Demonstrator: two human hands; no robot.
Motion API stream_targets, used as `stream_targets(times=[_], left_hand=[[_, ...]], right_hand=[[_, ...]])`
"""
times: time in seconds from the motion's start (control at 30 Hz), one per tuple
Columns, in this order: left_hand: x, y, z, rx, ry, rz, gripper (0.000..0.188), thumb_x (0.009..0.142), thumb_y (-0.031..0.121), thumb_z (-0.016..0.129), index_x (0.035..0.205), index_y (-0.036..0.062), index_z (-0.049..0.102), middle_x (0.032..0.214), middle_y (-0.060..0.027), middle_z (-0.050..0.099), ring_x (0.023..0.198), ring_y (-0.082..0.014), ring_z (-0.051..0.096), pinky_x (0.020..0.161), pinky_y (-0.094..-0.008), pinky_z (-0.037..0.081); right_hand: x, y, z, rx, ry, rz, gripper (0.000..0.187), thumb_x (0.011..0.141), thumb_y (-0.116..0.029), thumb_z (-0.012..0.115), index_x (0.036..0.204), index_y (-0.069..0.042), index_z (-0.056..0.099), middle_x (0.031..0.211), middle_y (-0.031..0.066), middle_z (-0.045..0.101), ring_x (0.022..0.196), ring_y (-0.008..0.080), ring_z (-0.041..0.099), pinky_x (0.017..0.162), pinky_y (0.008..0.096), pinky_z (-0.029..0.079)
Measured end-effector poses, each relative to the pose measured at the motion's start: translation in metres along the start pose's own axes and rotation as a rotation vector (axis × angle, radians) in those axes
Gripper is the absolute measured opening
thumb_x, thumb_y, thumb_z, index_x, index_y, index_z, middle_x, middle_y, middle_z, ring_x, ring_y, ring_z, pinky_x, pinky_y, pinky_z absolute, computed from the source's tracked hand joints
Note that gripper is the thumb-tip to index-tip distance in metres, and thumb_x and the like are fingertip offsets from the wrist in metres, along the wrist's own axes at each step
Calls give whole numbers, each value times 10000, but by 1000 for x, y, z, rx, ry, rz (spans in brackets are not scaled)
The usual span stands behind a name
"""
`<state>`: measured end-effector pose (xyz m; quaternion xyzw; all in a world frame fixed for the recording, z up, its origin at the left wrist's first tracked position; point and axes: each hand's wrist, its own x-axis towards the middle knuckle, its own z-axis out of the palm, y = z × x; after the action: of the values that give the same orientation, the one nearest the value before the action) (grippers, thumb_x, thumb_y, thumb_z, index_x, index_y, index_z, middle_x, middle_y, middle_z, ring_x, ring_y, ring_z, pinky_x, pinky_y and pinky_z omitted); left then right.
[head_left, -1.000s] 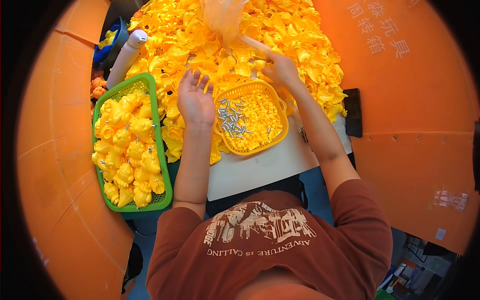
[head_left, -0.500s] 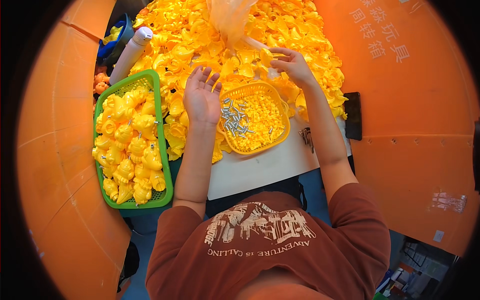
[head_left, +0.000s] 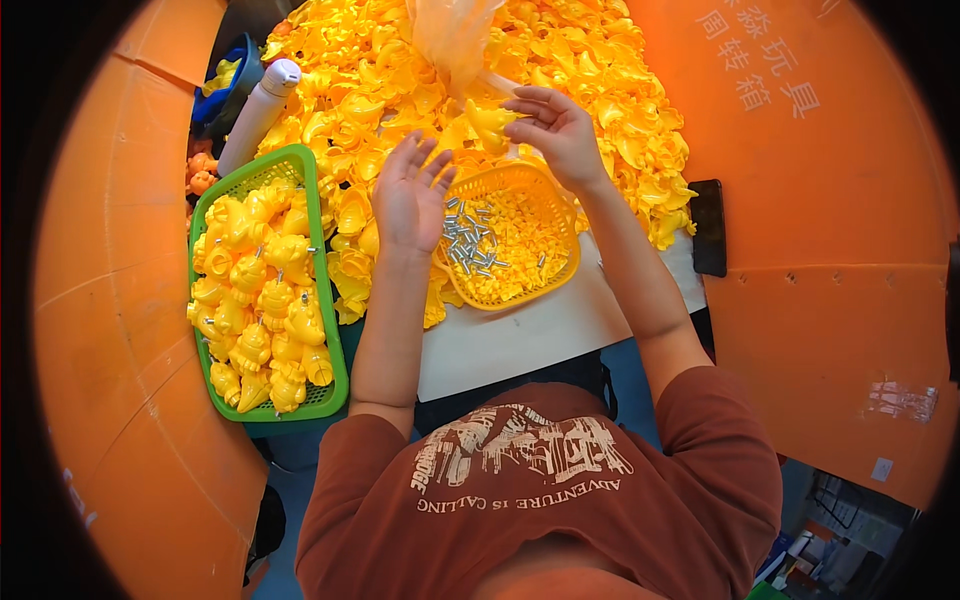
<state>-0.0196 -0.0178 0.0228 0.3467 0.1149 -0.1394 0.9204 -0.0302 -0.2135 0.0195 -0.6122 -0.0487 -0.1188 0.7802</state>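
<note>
Your right hand (head_left: 562, 140) pinches a curved yellow plastic shell (head_left: 489, 126); your left hand (head_left: 410, 205), apart and unclenched, hovers beside the rounded yellow plastic basket (head_left: 530, 298).

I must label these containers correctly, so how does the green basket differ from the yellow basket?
The green basket is long; the yellow basket is smaller and squarish. The green basket holds yellow figures; the yellow basket holds metal cylinders and small yellow pieces. Both have perforated walls.
</note>
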Motion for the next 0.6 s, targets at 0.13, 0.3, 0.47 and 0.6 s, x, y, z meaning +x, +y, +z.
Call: stream_targets(times=[0.13,0.3,0.47,0.6], left_hand=[[-8,0,4,-118,-283,-267,316,920,319,442,1103,64,485,976,-89,532,931,-239,527,807,-394,463],[-19,-1,18,-26,-250,-32,231,951,190,417,1124,54,482,1020,-117,562,850,-233,578,799,-358,487],[-18,-15,17,31,-233,152,214,938,92,421,1140,47,476,1084,-109,557,954,-205,572,818,-343,479],[-22,-21,24,28,-288,272,249,925,93,459,1173,72,446,1108,-74,521,899,-129,545,809,-303,461]], right_hand=[[-31,-29,38,-653,-224,-357,431,753,60,615,1169,-3,521,978,110,628,872,140,607,731,268,507],[-47,-31,48,-536,-74,-426,301,778,19,622,1075,-1,577,930,81,638,858,125,609,738,236,488],[-51,-24,47,-429,51,-71,291,805,-30,637,1081,12,553,905,90,640,817,116,610,705,228,490],[-49,-18,58,-319,63,2,281,788,-53,669,1037,29,570,825,83,639,747,104,611,658,209,484]])
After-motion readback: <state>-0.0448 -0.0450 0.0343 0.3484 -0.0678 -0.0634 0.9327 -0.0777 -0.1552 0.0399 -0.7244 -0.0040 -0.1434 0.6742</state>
